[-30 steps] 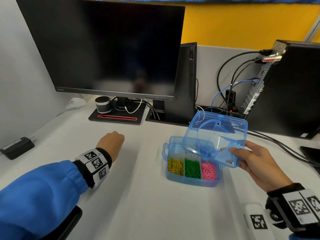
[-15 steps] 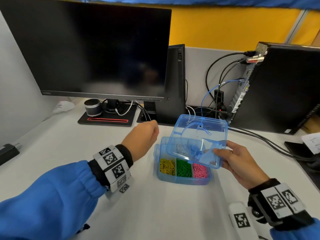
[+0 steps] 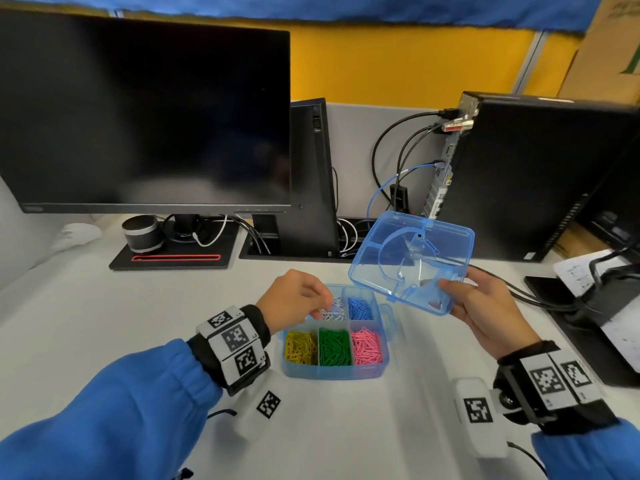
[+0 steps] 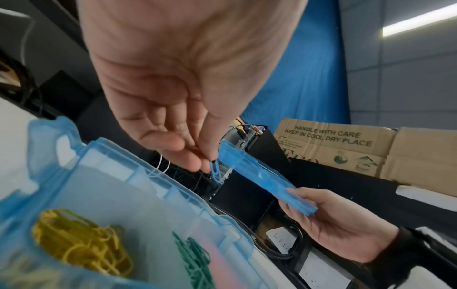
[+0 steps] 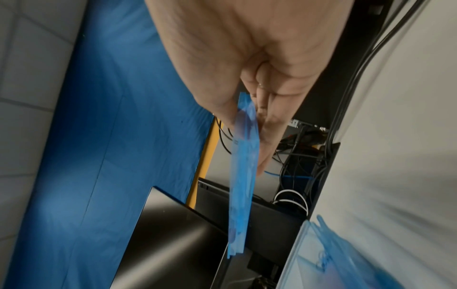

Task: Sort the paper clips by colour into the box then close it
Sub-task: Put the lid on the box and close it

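I see the blue paper clip pinched between the thumb and fingertips of my left hand, hanging just above the back compartments of the box. The left grip is closed on that clip. Below it, the white clips and blue clips fill the two back compartments; the yellow clips, green clips and pink clips fill the front row, left to right. The box sits open on the tabletop, about midway along its front half. My right hand grips the detached clear blue lid by its near edge, thumb on top and fingers beneath, holding it tilted in the air just right of and behind the box. Behind stand a monitor and a computer tower.
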`<state>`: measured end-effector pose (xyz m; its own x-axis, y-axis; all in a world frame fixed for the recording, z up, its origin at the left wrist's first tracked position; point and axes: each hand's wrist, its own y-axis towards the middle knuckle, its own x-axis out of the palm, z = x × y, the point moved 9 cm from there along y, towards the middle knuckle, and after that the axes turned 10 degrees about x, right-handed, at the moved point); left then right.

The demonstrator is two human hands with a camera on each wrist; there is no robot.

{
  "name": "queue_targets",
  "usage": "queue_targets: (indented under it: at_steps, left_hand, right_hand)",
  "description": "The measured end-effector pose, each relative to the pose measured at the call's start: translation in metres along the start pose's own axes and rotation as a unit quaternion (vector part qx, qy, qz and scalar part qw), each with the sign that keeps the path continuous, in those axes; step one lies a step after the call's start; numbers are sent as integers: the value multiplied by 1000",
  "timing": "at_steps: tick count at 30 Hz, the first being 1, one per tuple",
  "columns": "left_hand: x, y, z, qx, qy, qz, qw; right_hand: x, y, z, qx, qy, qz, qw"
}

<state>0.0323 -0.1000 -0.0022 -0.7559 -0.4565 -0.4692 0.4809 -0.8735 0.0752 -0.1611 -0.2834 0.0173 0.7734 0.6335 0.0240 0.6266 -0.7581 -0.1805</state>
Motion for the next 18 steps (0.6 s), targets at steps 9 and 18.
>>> queue_targets:
  at_steps: [9,18]
  left_hand:
    - [24,39,3,-37,22,-24,999]
    - [46,6,102,300,345,119,882]
  right_hand:
    - [-10,3,0,-3,8,20,1000]
    - [17,1,17,-6,28,11,1000]
